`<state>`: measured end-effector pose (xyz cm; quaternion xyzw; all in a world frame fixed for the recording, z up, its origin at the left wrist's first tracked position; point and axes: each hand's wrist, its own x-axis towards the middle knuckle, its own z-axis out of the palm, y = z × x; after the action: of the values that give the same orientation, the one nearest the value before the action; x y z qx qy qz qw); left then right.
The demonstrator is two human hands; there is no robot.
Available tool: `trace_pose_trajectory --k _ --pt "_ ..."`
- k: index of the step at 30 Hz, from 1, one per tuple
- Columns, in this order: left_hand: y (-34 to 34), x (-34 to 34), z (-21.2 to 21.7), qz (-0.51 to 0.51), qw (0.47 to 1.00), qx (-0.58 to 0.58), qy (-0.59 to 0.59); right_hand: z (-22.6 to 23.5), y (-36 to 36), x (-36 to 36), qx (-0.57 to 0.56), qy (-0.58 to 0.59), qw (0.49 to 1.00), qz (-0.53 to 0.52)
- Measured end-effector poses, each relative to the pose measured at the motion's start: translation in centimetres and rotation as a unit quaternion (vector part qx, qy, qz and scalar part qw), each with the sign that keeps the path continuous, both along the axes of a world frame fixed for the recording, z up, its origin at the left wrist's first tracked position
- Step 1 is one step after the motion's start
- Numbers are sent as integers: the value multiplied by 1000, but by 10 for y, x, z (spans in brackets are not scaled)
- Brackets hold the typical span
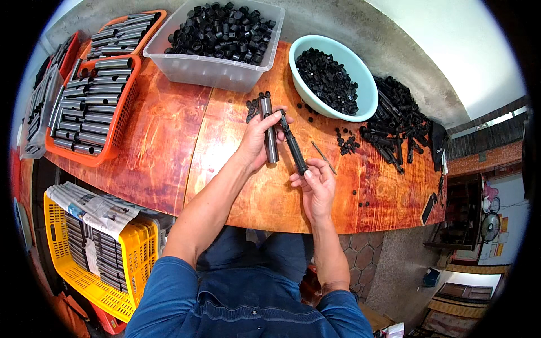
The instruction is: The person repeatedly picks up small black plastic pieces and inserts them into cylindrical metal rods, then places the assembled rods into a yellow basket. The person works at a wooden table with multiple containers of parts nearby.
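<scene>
My left hand (255,139) is closed round a smooth grey metal tube (271,147). Its thumb and a finger also pinch the upper end of a slim black plastic rod-shaped part (292,145). The lower end of that part sits between the fingertips of my right hand (319,188). Tube and black part lie side by side, apart, above the wooden table (242,194). Small black caps (252,111) cluster behind my left hand. A thin metal rod (323,157) lies right of the black part, beside more small black pieces (347,142).
A clear bin (211,73) of black caps and a light blue basin (366,97) of small black pieces stand at the back. Black rod parts (394,121) are heaped on the right, near a dark flat object (428,209). Orange baskets (127,104) and a yellow crate (143,253) hold tubes on the left.
</scene>
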<state>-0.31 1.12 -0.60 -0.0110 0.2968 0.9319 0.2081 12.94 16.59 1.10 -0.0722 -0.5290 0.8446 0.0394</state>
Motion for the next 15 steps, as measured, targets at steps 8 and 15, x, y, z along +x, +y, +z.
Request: trace_pose_trajectory --k 8,15 --pt "7 6 3 -38 997 -68 -24 6 -5 -14 212 -90 972 50" --pt "13 7 2 -18 997 3 -70 9 -14 -1 291 -63 955 2"
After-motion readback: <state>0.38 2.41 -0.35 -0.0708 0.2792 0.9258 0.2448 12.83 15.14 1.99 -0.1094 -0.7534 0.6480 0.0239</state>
